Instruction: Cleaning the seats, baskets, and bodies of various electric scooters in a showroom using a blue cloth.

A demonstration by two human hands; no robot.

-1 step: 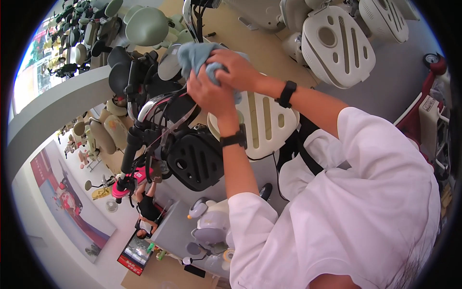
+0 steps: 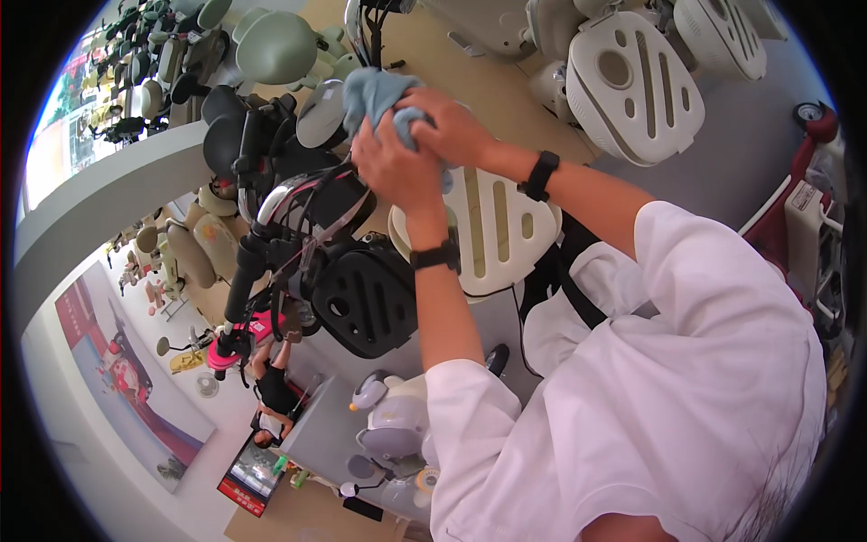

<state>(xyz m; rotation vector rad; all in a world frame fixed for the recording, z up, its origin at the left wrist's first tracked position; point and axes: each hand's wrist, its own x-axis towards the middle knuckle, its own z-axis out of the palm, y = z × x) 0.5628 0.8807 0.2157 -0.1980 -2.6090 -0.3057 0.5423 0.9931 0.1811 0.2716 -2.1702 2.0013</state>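
Both hands are bunched together on a crumpled blue-grey cloth (image 2: pixel 372 98), in the upper middle. My left hand (image 2: pixel 396 170) presses it from the near side with fingers bent. From the right, my right hand (image 2: pixel 449 128) grips the cloth, partly covering its folds. Just left of the cloth is a round mirror (image 2: pixel 321 115); whether the two touch I cannot tell. Nearby on the left, the handlebar (image 2: pixel 271 206) of a bike or scooter carries black cables and a dark grip (image 2: pixel 242 282). A cream slotted panel (image 2: pixel 492 237) lies below the hands, partly hidden by my left arm.
A black slotted panel (image 2: pixel 366 303) sits left of my left forearm. White slotted panels (image 2: pixel 635 88) of other vehicles stand at the upper right, and a red vehicle (image 2: pixel 784 194) at the far right. A lilac scooter (image 2: pixel 397 417) is below. Another person (image 2: pixel 274 397) is at the lower left.
The cloth has shifted slightly to the right and up, opening a little more of the mirror to view. Both hands keep their hold on it.
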